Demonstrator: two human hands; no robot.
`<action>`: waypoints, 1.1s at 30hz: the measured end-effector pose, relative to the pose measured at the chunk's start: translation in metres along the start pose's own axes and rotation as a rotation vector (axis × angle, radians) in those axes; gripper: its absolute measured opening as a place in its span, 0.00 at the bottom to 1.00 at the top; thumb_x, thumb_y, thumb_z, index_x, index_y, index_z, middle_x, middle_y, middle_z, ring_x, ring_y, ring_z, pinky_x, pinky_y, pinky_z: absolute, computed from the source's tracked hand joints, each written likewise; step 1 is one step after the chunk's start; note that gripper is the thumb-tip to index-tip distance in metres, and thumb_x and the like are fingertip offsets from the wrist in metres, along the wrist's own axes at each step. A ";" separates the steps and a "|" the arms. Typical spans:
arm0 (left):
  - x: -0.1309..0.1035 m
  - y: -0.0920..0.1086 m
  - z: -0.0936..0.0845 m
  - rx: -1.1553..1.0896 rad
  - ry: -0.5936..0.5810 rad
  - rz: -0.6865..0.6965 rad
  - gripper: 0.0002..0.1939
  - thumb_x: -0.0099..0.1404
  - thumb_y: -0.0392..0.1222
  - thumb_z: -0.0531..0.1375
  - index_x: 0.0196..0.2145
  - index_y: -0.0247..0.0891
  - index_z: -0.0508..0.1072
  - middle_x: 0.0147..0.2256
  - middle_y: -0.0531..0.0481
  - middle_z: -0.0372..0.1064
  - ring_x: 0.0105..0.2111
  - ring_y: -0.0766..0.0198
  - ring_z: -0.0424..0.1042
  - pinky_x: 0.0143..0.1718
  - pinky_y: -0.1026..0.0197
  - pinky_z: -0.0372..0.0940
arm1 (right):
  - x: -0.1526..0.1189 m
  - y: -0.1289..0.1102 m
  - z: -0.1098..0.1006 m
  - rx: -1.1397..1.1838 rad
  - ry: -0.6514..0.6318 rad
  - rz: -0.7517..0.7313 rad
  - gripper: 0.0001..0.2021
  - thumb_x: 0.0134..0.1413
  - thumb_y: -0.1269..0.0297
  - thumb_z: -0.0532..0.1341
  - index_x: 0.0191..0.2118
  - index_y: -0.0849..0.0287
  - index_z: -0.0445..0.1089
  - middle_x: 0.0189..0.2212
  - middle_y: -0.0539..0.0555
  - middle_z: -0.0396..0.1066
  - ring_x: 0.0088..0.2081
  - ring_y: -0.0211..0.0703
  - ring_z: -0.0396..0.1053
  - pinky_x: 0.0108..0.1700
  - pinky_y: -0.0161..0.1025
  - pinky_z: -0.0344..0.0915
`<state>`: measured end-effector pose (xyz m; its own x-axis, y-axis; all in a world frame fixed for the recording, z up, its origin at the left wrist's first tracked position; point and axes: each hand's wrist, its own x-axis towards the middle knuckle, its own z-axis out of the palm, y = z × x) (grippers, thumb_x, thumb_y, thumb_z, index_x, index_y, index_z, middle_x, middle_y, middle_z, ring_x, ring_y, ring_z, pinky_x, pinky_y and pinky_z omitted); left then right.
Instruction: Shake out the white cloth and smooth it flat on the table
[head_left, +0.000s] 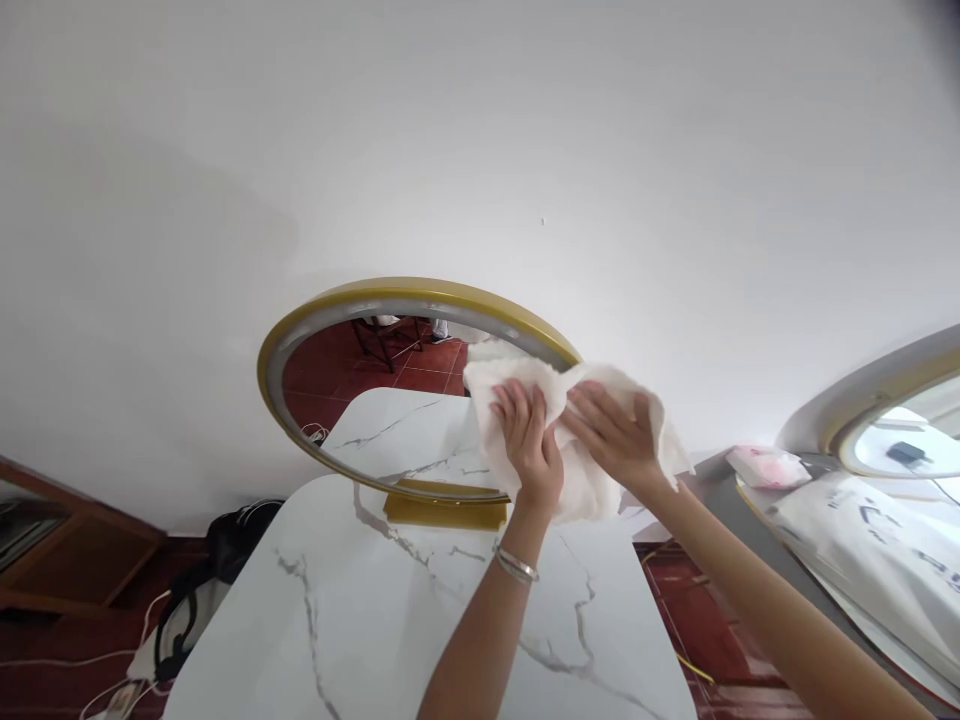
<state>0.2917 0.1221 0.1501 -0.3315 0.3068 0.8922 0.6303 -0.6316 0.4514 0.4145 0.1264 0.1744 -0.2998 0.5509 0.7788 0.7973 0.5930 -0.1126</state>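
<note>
Head view: no readable writing; both hands press flat on cloth against mirror.

Both forearms are bare, with no sleeves in view. The left hand has a thin silver bangle at the wrist. The right hand has no jewellery.

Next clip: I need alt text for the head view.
Both hands, left and right, press a white fluffy cloth flat against a round gold-framed mirror standing on a white marble-patterned table; the left wrist wears a silver bangle.
</note>
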 end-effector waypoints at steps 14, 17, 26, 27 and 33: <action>0.085 0.007 0.007 -0.083 0.012 0.053 0.22 0.74 0.42 0.43 0.63 0.40 0.59 0.66 0.49 0.48 0.68 0.59 0.36 0.69 0.44 0.34 | 0.082 -0.031 -0.027 -0.194 0.103 -0.189 0.26 0.51 0.80 0.50 0.54 0.53 0.64 0.55 0.58 0.65 0.45 0.46 0.71 0.31 0.34 0.67; 0.079 0.009 0.013 -0.096 0.056 0.064 0.21 0.73 0.39 0.46 0.62 0.40 0.59 0.65 0.48 0.51 0.67 0.59 0.40 0.69 0.45 0.37 | 0.081 -0.028 -0.031 -0.161 0.057 -0.168 0.25 0.51 0.81 0.48 0.52 0.53 0.65 0.54 0.58 0.65 0.41 0.44 0.71 0.31 0.34 0.65; 0.085 0.005 0.013 -0.049 0.008 0.025 0.21 0.73 0.40 0.46 0.61 0.38 0.60 0.64 0.45 0.55 0.67 0.59 0.40 0.69 0.45 0.37 | 0.089 -0.026 -0.027 -0.121 0.027 -0.156 0.25 0.51 0.80 0.49 0.53 0.53 0.65 0.55 0.57 0.64 0.42 0.43 0.71 0.34 0.36 0.67; 0.085 0.005 0.011 -0.046 -0.003 0.037 0.21 0.73 0.39 0.46 0.61 0.37 0.61 0.63 0.44 0.56 0.67 0.59 0.41 0.69 0.46 0.38 | 0.087 -0.026 -0.026 -0.124 0.047 -0.159 0.25 0.51 0.80 0.49 0.52 0.53 0.66 0.55 0.58 0.64 0.43 0.44 0.70 0.35 0.37 0.68; 0.039 -0.023 -0.008 -0.011 -0.102 0.091 0.23 0.73 0.38 0.44 0.64 0.40 0.55 0.63 0.45 0.57 0.66 0.59 0.45 0.68 0.46 0.42 | 0.044 -0.028 0.013 -0.199 0.279 -0.166 0.15 0.57 0.74 0.53 0.46 0.53 0.71 0.61 0.56 0.58 0.63 0.58 0.53 0.57 0.55 0.61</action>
<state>0.2584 0.1428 0.1747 -0.2001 0.3181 0.9267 0.6464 -0.6679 0.3688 0.3724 0.1412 0.2035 -0.3013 0.2590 0.9177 0.8439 0.5205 0.1301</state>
